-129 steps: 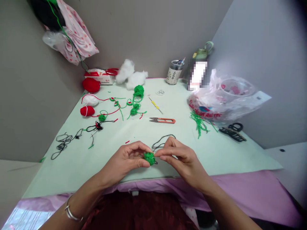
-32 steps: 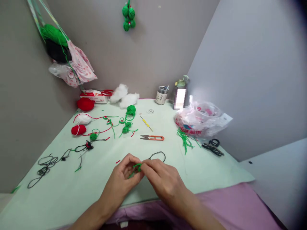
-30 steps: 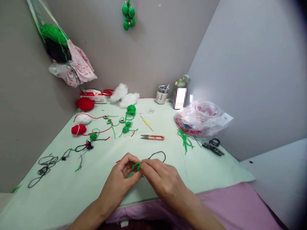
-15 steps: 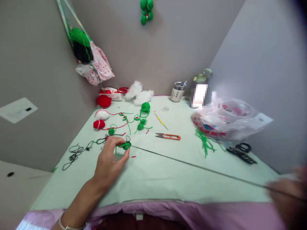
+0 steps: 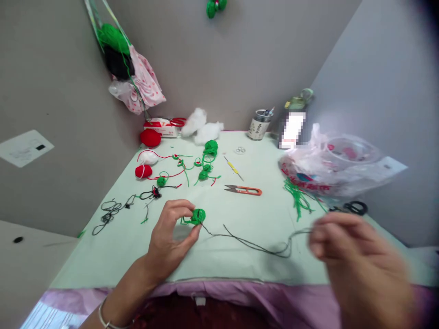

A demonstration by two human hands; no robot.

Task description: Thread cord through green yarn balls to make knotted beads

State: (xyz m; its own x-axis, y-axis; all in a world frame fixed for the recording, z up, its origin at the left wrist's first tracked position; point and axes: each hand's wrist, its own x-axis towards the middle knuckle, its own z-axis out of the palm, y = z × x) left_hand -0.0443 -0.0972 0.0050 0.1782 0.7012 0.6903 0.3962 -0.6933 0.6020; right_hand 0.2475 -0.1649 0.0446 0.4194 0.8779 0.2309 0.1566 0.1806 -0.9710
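Between the thumb and fingertips of my left hand point(image 5: 173, 242) is a small green crocheted ball point(image 5: 198, 216), with a green yarn tail beside it. A dark thread point(image 5: 254, 244) runs from the ball, lies slack with a loop over the table and reaches my right hand point(image 5: 350, 256). The fingers of my right hand are pinched together on the thread and blurred; whether a needle is between them cannot be made out. Orange thread snips point(image 5: 243, 189) and a yellow-handled crochet hook point(image 5: 233, 167) lie beyond the hands.
On the table point(image 5: 240, 269), small green pieces and red yarn point(image 5: 143, 172) lie at left, near tangled black thread point(image 5: 109, 212). White stuffing point(image 5: 208, 133), a pen tin point(image 5: 259, 124), a phone point(image 5: 292, 130) and a plastic bag point(image 5: 329, 169) stand behind. Black scissors point(image 5: 355, 208) lie right.
My right hand has come in from the far right, and the taut thread has gone slack. My left hand has shifted slightly right with the green ball, which is now turned more into view.
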